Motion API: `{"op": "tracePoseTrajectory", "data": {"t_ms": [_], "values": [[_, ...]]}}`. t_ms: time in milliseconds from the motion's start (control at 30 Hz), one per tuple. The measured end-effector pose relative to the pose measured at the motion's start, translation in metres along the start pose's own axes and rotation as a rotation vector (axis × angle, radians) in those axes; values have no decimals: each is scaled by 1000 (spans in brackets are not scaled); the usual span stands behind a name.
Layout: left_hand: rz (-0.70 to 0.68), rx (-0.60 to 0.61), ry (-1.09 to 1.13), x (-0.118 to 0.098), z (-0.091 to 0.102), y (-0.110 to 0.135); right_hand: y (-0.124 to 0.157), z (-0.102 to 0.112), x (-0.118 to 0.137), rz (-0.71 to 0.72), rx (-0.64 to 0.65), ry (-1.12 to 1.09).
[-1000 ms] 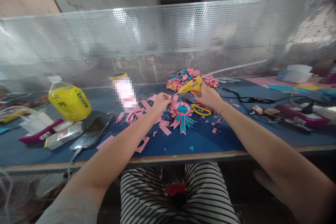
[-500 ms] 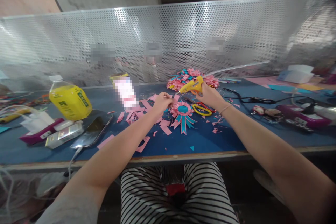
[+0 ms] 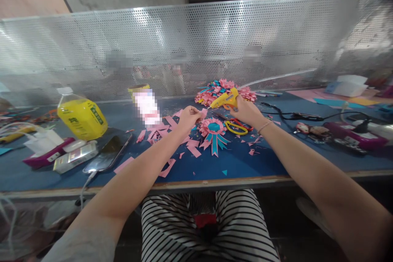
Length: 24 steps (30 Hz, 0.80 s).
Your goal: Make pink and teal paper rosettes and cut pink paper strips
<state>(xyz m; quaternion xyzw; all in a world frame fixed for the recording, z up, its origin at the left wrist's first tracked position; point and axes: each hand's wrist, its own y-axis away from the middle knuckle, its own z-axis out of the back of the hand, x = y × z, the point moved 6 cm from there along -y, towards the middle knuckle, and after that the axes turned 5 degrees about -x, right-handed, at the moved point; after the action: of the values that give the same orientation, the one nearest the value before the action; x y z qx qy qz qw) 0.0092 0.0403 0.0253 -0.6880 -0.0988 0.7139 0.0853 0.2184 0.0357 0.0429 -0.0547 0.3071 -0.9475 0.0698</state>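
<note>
A small piece of pink paper (image 3: 204,113) is pinched in my left hand (image 3: 189,117). My right hand (image 3: 247,111) grips a yellow hot glue gun (image 3: 225,98), whose nozzle points left and down at that paper; whether the tip touches it I cannot tell. Just below lies a pink and blue paper rosette (image 3: 213,127) with blue ribbon tails (image 3: 215,143). Yellow-handled scissors (image 3: 236,128) lie beside the rosette, under my right hand. A heap of pink and blue paper rosettes (image 3: 221,90) sits behind the glue gun.
Pink paper scraps (image 3: 159,133) litter the blue table (image 3: 245,163). To the left are a phone on a stand (image 3: 146,107), a bottle of yellow liquid (image 3: 82,116) and a charging phone (image 3: 109,153). A purple power strip (image 3: 353,135) lies right. A perforated metal screen (image 3: 196,45) stands behind.
The glue gun and my right hand have shifted very slightly. My left hand has turned a little, and the pink paper in it shows more.
</note>
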Motion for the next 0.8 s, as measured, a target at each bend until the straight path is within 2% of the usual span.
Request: {"op": "tracePoseTrajectory", "data": {"t_ms": [267,600,800], "values": [[-36,48,2,1,-1,-1,2,6,0,-34,-9,-5],[-2,28,79,3,-3,-5,1,10,-9,-132,-63,-129],[-117,53,49,3,-2,-9,1,12,-13,-169,-79,-135]]}}
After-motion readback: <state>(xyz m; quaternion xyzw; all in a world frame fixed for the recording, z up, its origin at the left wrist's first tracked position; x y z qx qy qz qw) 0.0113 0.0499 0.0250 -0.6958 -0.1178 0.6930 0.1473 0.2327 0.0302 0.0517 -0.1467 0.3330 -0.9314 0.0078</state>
